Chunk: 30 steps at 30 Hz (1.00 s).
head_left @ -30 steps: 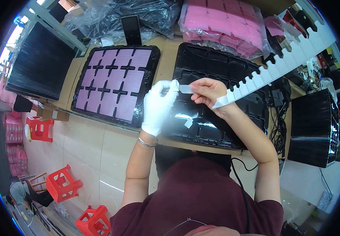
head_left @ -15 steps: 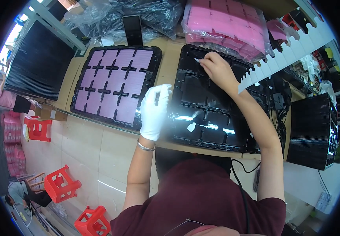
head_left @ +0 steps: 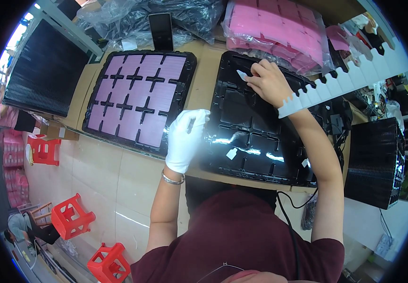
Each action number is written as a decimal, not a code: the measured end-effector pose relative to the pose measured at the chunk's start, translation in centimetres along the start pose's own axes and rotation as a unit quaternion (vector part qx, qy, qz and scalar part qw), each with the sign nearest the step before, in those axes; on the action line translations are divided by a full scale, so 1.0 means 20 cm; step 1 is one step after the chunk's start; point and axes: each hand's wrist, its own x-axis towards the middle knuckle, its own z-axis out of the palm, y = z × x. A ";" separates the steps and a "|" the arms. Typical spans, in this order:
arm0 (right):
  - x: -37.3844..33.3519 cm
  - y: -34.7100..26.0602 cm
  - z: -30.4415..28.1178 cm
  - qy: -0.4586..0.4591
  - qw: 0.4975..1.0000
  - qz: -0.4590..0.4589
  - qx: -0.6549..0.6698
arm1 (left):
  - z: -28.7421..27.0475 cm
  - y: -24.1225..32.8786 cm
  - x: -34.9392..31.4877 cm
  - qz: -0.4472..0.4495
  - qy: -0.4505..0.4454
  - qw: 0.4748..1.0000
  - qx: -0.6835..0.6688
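Observation:
My bare right hand (head_left: 270, 82) pinches a small white tag (head_left: 242, 75) above the upper left of a glossy black compartment tray (head_left: 234, 111). A long white notched strip (head_left: 340, 92) crosses over my right wrist; whether it touches cannot be told. My left hand (head_left: 184, 141), in a white glove, hovers by the same tray's left side. Its fingers are curled together, and anything between them is hidden. Small white tags lie on the tray, one near the front (head_left: 231, 153) and another by my right forearm (head_left: 305, 162). To the left, a second black tray (head_left: 190, 66) has lilac sheets (head_left: 149, 137) in its compartments.
Stacks of black trays stand at the left (head_left: 46, 70) and right (head_left: 374, 162). Behind the trays are a dark phone (head_left: 160, 30), crumpled clear plastic (head_left: 114, 23) and bagged pink foam (head_left: 274, 26). Red stools (head_left: 71, 217) and other people (head_left: 12, 115) are at the left.
My right hand has shifted slightly right, and the tag in it shows more fully. My left hand has dropped a little nearer. The notched strip's tip has moved slightly left and nearer.

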 end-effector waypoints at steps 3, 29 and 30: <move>-0.01 0.02 0.04 0.003 1.000 0.023 0.015 | 0.00 0.02 0.00 -0.010 -0.012 1.000 0.004; 0.11 0.20 0.22 0.014 0.950 0.241 0.200 | -0.02 -0.02 0.01 -0.021 -0.003 1.000 0.000; 0.10 0.21 0.22 0.067 0.941 0.260 0.208 | -0.02 -0.02 0.01 -0.016 -0.009 1.000 -0.002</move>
